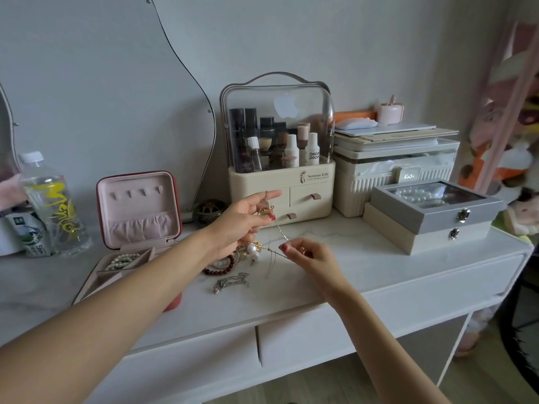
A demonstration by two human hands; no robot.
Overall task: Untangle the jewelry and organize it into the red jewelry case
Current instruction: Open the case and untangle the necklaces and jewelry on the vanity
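Tabletop (379, 266) first, white and marbled, bearing the red jewelry case (137, 228), which I see standing open at the left with a pearl bracelet (122, 260) in one compartment. My left hand (242, 220) is raised, thumb and fingers pinching a thin gold chain (280, 233); my right hand (303, 255) pinches it lower down. Beneath lies the tangled jewelry (233, 268); which strands cross I can't quite tell.

At my twelve o'clock stood a cosmetics organizer (280, 158) on the tabletop (364, 266); two stacked boxes (431, 220) sat at two, a water bottle (54, 205) at ten.
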